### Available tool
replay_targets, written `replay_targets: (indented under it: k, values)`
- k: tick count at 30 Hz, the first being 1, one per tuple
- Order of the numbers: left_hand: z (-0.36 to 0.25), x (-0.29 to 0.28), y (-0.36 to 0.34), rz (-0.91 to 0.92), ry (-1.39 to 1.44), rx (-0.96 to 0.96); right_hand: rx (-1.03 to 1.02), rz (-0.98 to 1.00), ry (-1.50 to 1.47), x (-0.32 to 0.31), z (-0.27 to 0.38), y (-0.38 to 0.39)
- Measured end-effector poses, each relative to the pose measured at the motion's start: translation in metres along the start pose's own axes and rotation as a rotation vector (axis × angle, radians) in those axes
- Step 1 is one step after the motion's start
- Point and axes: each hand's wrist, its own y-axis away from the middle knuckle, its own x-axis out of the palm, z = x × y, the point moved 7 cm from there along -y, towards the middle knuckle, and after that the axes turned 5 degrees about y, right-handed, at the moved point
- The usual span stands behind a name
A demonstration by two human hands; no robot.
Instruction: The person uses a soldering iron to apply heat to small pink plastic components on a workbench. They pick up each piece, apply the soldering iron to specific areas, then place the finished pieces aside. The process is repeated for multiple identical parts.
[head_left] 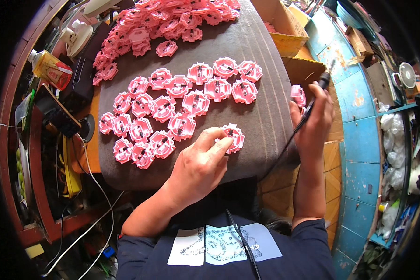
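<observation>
Dark printed shirt (221,249) nearest. Left grip (198,161) narrow, pinching pink plastic housing (236,136) over bench (261,112); right grip (314,121) wrapped round corded pen-shaped tool (324,79), well to housing's right, tip pointing away from both.

At the upper left, a white-capped yellow plastic bottle with a red label (52,70) is seen. White cables (111,206) are strung across the lower left. At the right, a small round white fan (407,75) is set above clear plastic bags (395,140), beside light-blue rectangular panels (361,182).
</observation>
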Motion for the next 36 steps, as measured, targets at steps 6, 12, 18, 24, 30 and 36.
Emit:
replay_targets:
  k: [6,12,18,24,30,36]
  values:
    - [0.004,0.008,-0.003,-0.040,0.019,0.003,-0.222,0.047,-0.651,-0.028,0.073,0.045]
    - [0.005,0.007,-0.007,-0.097,0.109,0.027,-0.265,0.099,-0.803,-0.016,0.104,0.062]
    - [0.005,0.009,-0.004,-0.076,0.129,-0.008,-0.219,0.046,-0.834,-0.013,0.107,0.063]
    - [0.009,0.009,-0.003,-0.076,0.159,0.001,-0.191,0.059,-0.839,-0.010,0.110,0.059]
    - [0.008,0.007,-0.003,-0.109,0.153,0.016,-0.181,0.085,-0.828,-0.007,0.110,0.059]
    - [0.008,0.009,-0.005,-0.054,0.113,0.013,-0.182,0.050,-0.856,-0.010,0.111,0.058]
